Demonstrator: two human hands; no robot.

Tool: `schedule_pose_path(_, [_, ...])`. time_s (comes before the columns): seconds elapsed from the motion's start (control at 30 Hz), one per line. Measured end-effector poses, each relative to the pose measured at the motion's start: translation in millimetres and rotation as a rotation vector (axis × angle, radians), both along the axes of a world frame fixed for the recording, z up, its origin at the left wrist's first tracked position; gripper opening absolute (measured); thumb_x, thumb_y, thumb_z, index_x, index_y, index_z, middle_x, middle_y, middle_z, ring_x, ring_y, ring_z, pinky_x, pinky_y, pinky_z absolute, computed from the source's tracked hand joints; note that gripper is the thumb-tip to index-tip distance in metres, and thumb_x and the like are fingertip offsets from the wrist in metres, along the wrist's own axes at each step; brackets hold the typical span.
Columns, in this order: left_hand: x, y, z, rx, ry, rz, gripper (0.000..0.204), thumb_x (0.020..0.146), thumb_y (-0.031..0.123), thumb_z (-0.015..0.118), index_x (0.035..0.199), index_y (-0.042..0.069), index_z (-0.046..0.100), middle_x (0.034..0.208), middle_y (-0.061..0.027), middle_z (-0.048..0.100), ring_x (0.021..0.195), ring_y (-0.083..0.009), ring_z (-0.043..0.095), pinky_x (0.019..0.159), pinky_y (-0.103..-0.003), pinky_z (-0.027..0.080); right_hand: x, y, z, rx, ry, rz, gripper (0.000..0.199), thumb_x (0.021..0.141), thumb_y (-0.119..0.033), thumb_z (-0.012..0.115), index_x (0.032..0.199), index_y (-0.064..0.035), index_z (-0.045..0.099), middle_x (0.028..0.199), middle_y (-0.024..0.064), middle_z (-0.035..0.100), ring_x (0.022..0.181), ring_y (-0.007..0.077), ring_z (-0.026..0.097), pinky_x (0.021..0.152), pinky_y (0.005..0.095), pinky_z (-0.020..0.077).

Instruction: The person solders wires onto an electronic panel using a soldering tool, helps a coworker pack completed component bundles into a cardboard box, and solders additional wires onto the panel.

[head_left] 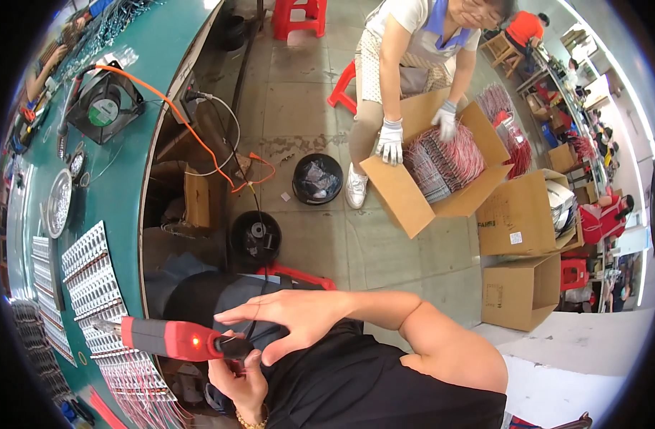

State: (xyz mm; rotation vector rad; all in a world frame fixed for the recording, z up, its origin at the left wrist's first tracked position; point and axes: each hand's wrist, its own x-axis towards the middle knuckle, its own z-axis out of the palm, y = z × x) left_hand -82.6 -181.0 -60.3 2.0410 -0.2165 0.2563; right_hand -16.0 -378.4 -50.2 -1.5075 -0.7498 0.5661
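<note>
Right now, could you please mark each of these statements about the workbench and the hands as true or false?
1. The left hand grips a red soldering iron with a lit red lamp. True.
2. The right hand is closed around the iron's handle. False: its fingers are spread open above the handle's rear end.
3. A black cooling fan lies on the green bench. True.
4. The co-worker's gloved hands hold a cardboard box that is empty. False: the box holds bundles of red and white wired parts.
5. The black bin stands on the bench. False: it stands on the floor beside the co-worker's feet.
</note>
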Motion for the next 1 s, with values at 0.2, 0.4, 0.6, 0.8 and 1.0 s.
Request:
schedule_pose_path(0.2, [11.1, 4.9, 5.9, 0.138, -0.045, -0.063, 0.037, 0.076, 0.016, 0.067, 0.105, -0.003, 0.056, 0.085, -0.0154, 0.063, 0.071, -0.0327, 0.063, 0.060, -0.034, 0.048, -4.3, 41.0, 0.3, 0.266, 0.207, -0.149, 0.053, 0.082, -0.021, 0.072, 0.125, 0.0006, 0.052, 0.121, 0.0125, 0.059, 0.111, 0.0221, 0.055, 0.097, 0.0307, 0.0398])
schedule_pose_path(0.4, [5.0, 17.3, -6.2, 0.309, -0.021, -0.216, 0.030, 0.066, 0.005, 0.067, 0.093, -0.001, 0.055, 0.077, -0.0140, 0.058, 0.062, -0.0349, 0.058, 0.054, -0.039, 0.046, -12.3, 50.1, -18.0, 0.371, 0.360, -0.151, 0.035, 0.088, -0.015, 0.065, 0.118, 0.0006, 0.057, 0.116, 0.0085, 0.061, 0.105, 0.0168, 0.057, 0.094, 0.0309, 0.0424])
schedule_pose_path(0.6, [17.4, 7.4, 18.3, 0.417, 0.049, -0.094, 0.038, 0.068, 0.011, 0.076, 0.099, -0.001, 0.059, 0.089, -0.0134, 0.062, 0.065, -0.0295, 0.063, 0.054, -0.034, 0.049, -7.7, 50.9, -20.1, 0.479, 0.503, -0.330, 0.046, 0.090, -0.015, 0.061, 0.128, 0.0051, 0.045, 0.097, 0.0096, 0.064, 0.102, 0.0233, 0.059, 0.095, 0.0390, 0.0427])
schedule_pose_path(0.8, [18.2, 23.1, 27.8, 0.229, 0.237, 0.143, 0.030, 0.074, 0.015, 0.075, 0.096, 0.001, 0.059, 0.082, -0.0123, 0.058, 0.060, -0.0254, 0.060, 0.053, -0.032, 0.047, -0.1, 45.7, -29.1, 0.361, 0.406, -0.413, 0.064, 0.087, -0.010, 0.059, 0.139, 0.0065, 0.026, 0.075, 0.0088, 0.059, 0.074, 0.0204, 0.057, 0.079, 0.0382, 0.0452])
schedule_pose_path(1.0, [34.8, 20.4, 38.6, -0.099, 0.293, 0.091, 0.020, 0.085, 0.010, 0.060, 0.101, 0.000, 0.051, 0.074, -0.0121, 0.055, 0.060, -0.0274, 0.057, 0.057, -0.035, 0.046, 3.9, 54.5, -25.1, 0.232, 0.172, -0.500, 0.067, 0.087, -0.014, 0.061, 0.140, 0.0058, 0.026, 0.066, 0.0077, 0.054, 0.061, 0.0163, 0.050, 0.062, 0.0303, 0.0445])
